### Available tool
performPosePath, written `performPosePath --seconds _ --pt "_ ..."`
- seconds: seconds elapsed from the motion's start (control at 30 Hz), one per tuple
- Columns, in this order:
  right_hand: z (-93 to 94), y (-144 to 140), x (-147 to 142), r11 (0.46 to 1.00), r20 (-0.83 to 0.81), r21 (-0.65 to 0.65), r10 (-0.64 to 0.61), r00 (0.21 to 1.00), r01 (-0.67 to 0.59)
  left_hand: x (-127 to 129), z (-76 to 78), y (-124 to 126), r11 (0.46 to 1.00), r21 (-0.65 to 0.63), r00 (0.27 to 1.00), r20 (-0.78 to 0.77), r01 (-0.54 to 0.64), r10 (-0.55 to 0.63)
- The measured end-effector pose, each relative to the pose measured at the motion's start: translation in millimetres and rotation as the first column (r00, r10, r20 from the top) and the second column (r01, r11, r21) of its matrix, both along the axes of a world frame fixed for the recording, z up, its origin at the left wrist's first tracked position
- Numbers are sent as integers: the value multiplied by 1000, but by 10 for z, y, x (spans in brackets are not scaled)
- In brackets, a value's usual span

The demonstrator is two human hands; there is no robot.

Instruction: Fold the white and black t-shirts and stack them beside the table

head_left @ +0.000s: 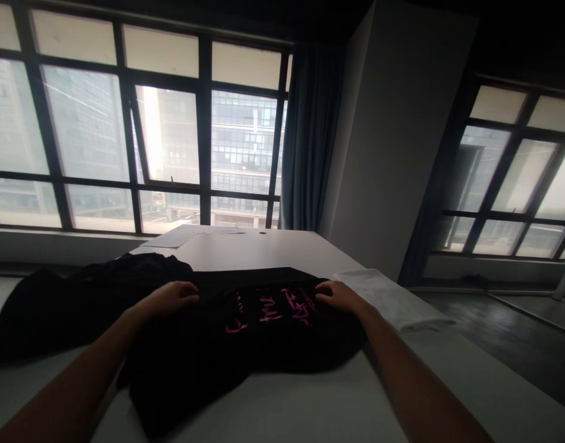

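Flat between both hands, the black shirt (245,344): left hand (171,297) and right hand (337,296) open, palms on cloth.

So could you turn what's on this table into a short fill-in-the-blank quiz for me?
1. Both hands rest on a black T-shirt printed with ____ lettering.
2. Beside the right hand lies a folded ____ cloth.
3. Past the left hand, a second dark garment lies in a heap on the person's ____ side.
4. The white table faces large ____.

Missing words: pink; white; left; windows
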State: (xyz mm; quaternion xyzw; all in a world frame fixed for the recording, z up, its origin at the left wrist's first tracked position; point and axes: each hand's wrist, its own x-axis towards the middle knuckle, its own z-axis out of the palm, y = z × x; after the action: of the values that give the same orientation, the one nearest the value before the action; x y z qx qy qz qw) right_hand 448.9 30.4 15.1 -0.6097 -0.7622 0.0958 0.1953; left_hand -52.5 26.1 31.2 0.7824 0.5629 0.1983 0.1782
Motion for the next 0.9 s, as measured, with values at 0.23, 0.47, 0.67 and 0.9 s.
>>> performPosePath --seconds 0.23,0.47,0.67,0.9 --pt "-123 89 67 975 180 -209 -35 983 73 -56 -201 -14 968 -245 931 -339 47 -131" --pt "161 217 -146 922 405 -313 -86 910 226 -73 -85 192 978 -208 936 -343 10 -82" --pt "219 708 -282 965 358 -11 -240 903 261 -176 -4 689 964 147 850 -455 -222 265" --pt "66 1269 159 936 219 -186 -255 942 297 -448 -185 1240 930 167 822 -435 -328 368"
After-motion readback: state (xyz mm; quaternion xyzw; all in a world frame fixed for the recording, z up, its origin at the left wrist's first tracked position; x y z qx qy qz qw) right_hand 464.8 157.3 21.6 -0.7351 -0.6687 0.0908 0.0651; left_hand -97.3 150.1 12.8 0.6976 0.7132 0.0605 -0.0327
